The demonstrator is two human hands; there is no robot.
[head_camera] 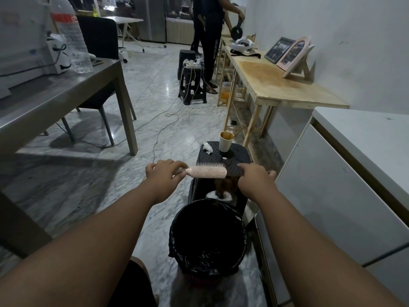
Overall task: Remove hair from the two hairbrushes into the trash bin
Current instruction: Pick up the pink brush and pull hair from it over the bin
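Observation:
A pink hairbrush [209, 171] is held level above the near edge of a black stool [234, 155], bristles up. My left hand [164, 171] grips its handle. My right hand [254, 178] is closed at the brush's far end, and a brown clump of hair [225, 185] hangs just under it. Below stands the trash bin [177, 231], lined with a black bag and open. A second hairbrush is not visible.
On the stool stand a paper cup [225, 141] with a stick and a crumpled tissue [207, 147]. A white cabinet [332, 196] is at my right, a metal table [55, 100] at left, a wooden table [276, 85] beyond. A person [209, 36] stands far back; cables cross the floor.

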